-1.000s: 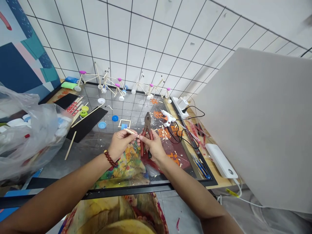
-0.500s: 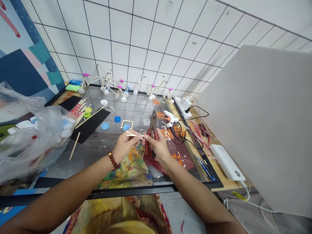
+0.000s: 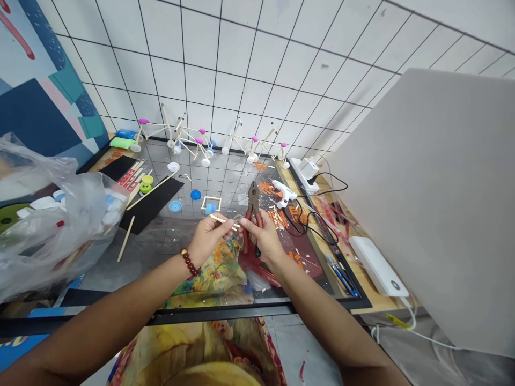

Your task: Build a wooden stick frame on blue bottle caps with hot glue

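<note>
Thin pale wooden sticks are pinched between the thumb and fingers of my left hand, which wears a bead bracelet. Pliers with red handles rest in my right hand, jaws pointing away from me. My right thumb and fingertip also meet the right ends of the sticks, so both hands come close together over the table. Just beyond them lie a small square frame of sticks and a light blue bottle cap.
A white glue gun lies to the right with its cord, near wood scraps. Several small stick bicycle models line the wall. At left are a plastic bag and black strips. A power bank sits at right.
My fingers have shifted slightly on the sticks, whose free ends now lie closer together. The pliers stay in my right hand. The whole view has moved a little.
</note>
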A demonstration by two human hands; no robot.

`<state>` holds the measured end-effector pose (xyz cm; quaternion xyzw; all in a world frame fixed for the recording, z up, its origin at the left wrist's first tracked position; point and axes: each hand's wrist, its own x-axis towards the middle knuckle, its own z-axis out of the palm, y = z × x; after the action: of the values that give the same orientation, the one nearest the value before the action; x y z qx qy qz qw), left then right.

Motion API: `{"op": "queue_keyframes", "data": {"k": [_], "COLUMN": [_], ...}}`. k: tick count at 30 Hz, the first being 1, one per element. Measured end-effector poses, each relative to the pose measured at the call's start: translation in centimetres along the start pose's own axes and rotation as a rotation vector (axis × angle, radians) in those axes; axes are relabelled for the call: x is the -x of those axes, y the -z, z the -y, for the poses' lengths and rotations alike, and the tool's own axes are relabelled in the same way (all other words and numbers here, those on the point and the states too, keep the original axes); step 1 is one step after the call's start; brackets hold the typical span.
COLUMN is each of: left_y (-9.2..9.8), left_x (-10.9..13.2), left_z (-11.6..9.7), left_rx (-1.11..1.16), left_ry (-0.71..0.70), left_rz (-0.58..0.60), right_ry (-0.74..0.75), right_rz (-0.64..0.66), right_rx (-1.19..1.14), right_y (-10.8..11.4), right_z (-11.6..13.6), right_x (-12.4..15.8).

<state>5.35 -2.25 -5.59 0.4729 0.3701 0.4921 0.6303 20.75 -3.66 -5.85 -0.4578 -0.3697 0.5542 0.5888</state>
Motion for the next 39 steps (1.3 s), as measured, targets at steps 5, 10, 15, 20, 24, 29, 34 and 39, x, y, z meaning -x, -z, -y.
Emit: {"op": "queue_keyframes", "data": {"k": [5, 10, 15, 20, 24, 29, 34, 39], "left_y": [-0.1, 0.2, 0.2, 0.3, 2.6, 9.3, 15.1, 16.3], "left_x": [-0.1, -0.2, -0.3, -0.2, -2.2, -10.3, -18.8, -23.0], "left_z": [-0.1, 0.2, 0.4, -1.5, -5.5, -10.1, -10.8, -10.0], "left_rx": [-0.014, -0.044, -0.066, -0.215, -0.368, -0.628, -1.024, -1.086], "left_ry": [-0.021, 0.000, 0.006, 0.013, -0.083, -0.247, -0.171, -0.114], "left_rz": [0.008, -0.044, -0.033, 0.039, -0.044, -0.485, -0.619, -0.499], "right_ry": [-0.037, -0.056, -0.046, -0.070, -0.124, -0.166, -0.200, -0.217], "right_rz": [0.075, 0.152, 0.194, 0.182, 0.172, 0.182, 0.190, 0.195], "right_rx": [0.007, 0.033, 0.019, -0.048, -0.124, -0.161, -0.190, -0.204], "right_y": [-0.2, 0.0, -0.2, -0.2, 0.1, 0.4, 0.6, 0.7], "right_z": [0.1, -0.1, -0.5, -0.6, -0.7, -0.5, -0.4, -0.4], "right_x": [0.2, 0.3, 0.4, 0.2, -0.2, -0.6, -0.9, -1.2]}}
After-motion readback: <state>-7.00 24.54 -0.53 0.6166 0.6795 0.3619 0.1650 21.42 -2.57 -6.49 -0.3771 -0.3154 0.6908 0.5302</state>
